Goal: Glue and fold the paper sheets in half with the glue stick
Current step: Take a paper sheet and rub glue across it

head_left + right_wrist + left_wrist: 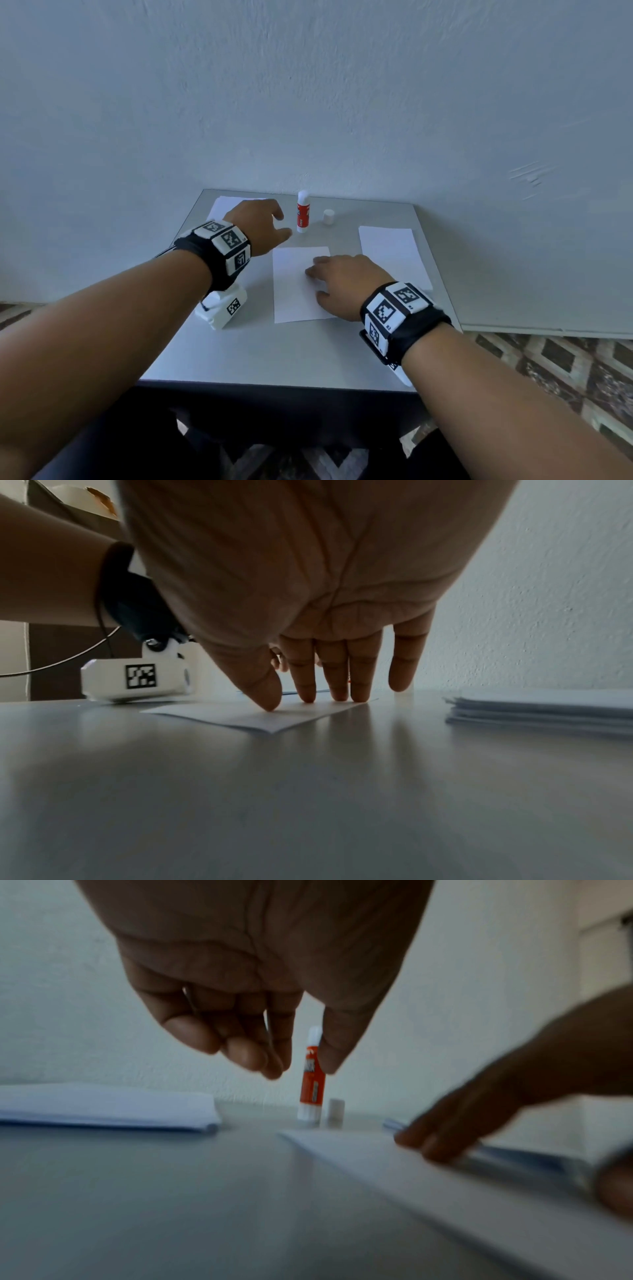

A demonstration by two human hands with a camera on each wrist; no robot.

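From my end the glue stick point(303, 216) is standing upright with its lid off near the top middle of the grey table point(260, 353), its little white cap point(328, 217) sitting just to the right of it. My left hand point(257, 226) hovers just left of the stick, fingers loosely curled and holding nothing, not touching it. My right hand point(346, 284) is spread flat with straight fingertips pressing the paper sheet point(294, 287) mid-frame, a stack of sheets point(394, 253) sits off to the right, and folded ones point(106, 1107) lie at upper left.
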